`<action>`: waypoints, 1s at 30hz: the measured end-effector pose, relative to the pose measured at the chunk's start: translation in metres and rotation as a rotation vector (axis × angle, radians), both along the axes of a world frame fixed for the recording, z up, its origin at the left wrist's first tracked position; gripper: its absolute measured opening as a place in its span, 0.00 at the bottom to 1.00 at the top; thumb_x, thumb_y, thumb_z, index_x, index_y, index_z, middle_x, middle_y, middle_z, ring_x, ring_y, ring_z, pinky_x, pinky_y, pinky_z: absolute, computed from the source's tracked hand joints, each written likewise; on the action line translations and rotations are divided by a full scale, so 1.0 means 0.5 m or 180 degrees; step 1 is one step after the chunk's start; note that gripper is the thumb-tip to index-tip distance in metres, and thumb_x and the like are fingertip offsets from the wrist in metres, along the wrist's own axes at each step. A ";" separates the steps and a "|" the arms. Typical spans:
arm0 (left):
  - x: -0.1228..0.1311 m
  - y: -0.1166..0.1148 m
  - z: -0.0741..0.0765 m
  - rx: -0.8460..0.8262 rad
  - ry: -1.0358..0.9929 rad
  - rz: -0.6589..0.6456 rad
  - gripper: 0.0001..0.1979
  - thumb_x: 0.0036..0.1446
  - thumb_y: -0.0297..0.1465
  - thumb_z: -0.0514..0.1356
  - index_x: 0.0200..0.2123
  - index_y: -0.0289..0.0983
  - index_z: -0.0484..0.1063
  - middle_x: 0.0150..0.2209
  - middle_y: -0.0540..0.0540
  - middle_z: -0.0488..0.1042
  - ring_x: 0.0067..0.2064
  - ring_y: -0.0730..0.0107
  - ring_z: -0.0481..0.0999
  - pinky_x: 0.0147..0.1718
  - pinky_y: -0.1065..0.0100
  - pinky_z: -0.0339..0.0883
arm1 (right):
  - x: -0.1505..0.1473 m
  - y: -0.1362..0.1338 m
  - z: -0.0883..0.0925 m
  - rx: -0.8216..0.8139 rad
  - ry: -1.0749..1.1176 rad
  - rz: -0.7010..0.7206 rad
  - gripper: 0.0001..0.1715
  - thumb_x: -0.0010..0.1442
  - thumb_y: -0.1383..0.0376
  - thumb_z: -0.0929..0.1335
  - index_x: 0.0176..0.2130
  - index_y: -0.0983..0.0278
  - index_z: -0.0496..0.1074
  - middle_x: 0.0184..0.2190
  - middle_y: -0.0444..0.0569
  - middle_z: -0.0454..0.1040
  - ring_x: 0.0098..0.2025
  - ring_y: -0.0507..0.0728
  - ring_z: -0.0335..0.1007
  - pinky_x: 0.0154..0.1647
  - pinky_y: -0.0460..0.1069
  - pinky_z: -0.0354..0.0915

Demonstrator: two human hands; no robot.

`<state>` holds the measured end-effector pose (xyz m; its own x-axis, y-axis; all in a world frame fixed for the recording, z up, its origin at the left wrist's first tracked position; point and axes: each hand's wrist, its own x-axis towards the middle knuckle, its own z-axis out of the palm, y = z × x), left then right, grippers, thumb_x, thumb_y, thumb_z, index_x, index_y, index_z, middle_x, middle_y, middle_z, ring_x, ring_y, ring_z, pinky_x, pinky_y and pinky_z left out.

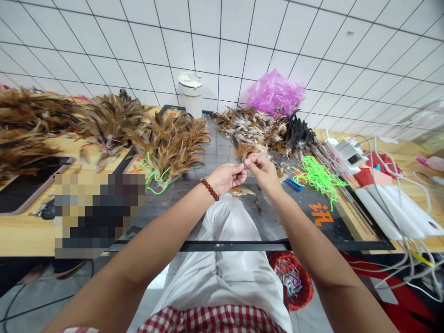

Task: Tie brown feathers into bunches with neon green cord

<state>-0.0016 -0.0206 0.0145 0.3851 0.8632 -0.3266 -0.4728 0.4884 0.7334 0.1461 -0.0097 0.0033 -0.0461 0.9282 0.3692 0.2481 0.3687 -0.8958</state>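
Observation:
My left hand (227,178), with a beaded bracelet (210,189) at the wrist, is closed in a pinch over the dark glass-topped mat. Its fingertips meet those of my right hand (262,171), which is pinched too. Small brown feathers (243,150) stick up from between the fingertips; their lower ends are hidden by the fingers. Just beyond lies a loose pile of mottled feathers (248,129), with black feathers (300,134) at its right. Left of my hands is a bunch of brown feathers (173,143). Bright green cords (317,175) and a small blue tool (293,185) lie to the right.
A white lidded cup (192,95) and a pink plastic bag (275,92) stand against the tiled wall. More feather bunches (107,115) and a phone (34,182) are at left. White cables and a power strip (343,152) crowd the right. A red basket (307,286) sits below the edge.

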 end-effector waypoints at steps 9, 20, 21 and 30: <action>-0.015 0.003 0.004 -0.0048 -0.0122 -0.1021 0.09 0.59 0.24 0.56 0.28 0.28 0.72 0.21 0.46 0.72 0.21 0.78 0.73 0.22 0.77 0.69 | 0.025 -0.009 0.022 -0.1933 0.1221 0.1797 0.17 0.48 0.53 0.73 0.25 0.64 0.72 0.22 0.43 0.71 0.26 0.50 0.67 0.34 0.48 0.65; -0.012 0.003 -0.002 -0.0211 -0.0115 -0.0990 0.05 0.56 0.22 0.59 0.28 0.28 0.73 0.23 0.44 0.75 0.23 0.75 0.76 0.25 0.76 0.72 | 0.030 -0.006 0.013 -0.1870 0.1275 0.1969 0.19 0.47 0.52 0.74 0.23 0.64 0.71 0.21 0.43 0.71 0.25 0.50 0.66 0.33 0.47 0.64; -0.012 0.003 -0.002 -0.0226 -0.0120 -0.1001 0.05 0.55 0.22 0.59 0.28 0.28 0.73 0.23 0.44 0.75 0.23 0.75 0.76 0.24 0.76 0.72 | 0.030 -0.006 0.012 -0.1863 0.1286 0.2006 0.18 0.47 0.53 0.75 0.23 0.64 0.72 0.21 0.43 0.72 0.25 0.50 0.66 0.33 0.47 0.65; -0.003 -0.009 -0.001 0.0245 0.0369 -0.0914 0.09 0.52 0.30 0.65 0.33 0.29 0.75 0.35 0.39 0.78 0.33 0.68 0.79 0.36 0.66 0.74 | 0.023 0.005 0.005 -0.1574 0.1122 0.0921 0.16 0.39 0.56 0.77 0.23 0.65 0.75 0.18 0.43 0.71 0.22 0.49 0.63 0.27 0.46 0.61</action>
